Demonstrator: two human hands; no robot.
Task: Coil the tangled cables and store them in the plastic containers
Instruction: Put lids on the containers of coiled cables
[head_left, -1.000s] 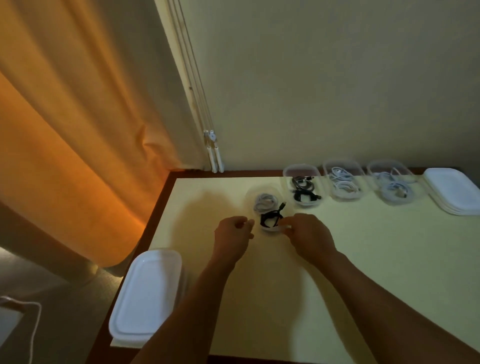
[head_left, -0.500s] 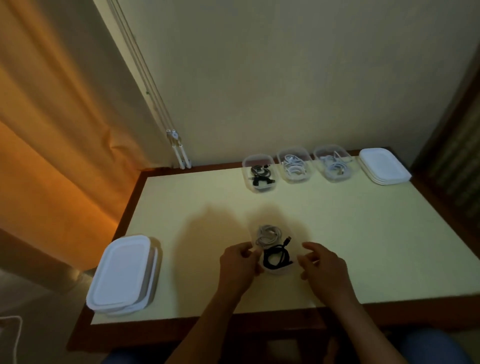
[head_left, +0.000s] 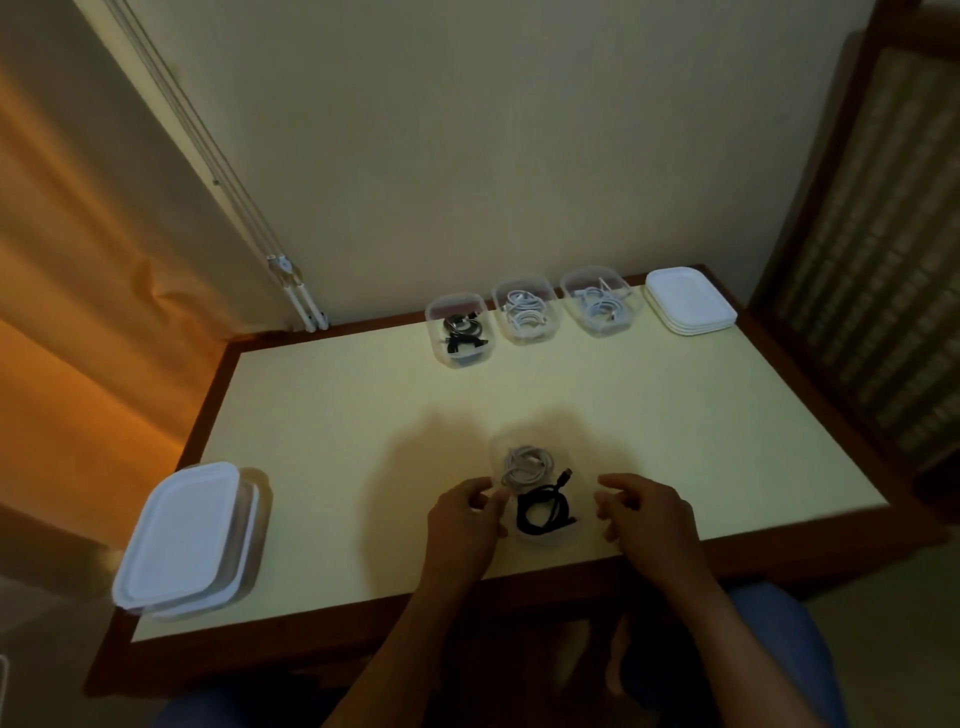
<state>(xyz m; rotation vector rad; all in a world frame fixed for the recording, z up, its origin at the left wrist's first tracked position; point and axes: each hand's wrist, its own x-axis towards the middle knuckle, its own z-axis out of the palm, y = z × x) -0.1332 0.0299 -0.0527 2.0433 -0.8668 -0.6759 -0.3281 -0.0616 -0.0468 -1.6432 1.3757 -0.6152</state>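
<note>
A clear plastic container (head_left: 577, 457) stands near the table's front edge. Inside it a coiled grey cable (head_left: 524, 464) lies at the far end and a coiled black cable (head_left: 543, 512) at the near end, its plug sticking up to the right. My left hand (head_left: 465, 525) grips the container's left wall with curled fingers. My right hand (head_left: 649, 519) holds the right wall, thumb and fingers curled toward it.
Three open clear containers with coiled cables stand in a row at the back: dark cables (head_left: 460, 332), white cables (head_left: 527, 312), white cables (head_left: 600, 301). White lids (head_left: 691, 301) are stacked at the back right. Lidded containers (head_left: 187, 535) sit at the front left corner.
The container with the grey and black cables has come from near the back row toward the front edge, both hands at its sides. My view has pulled back.
</note>
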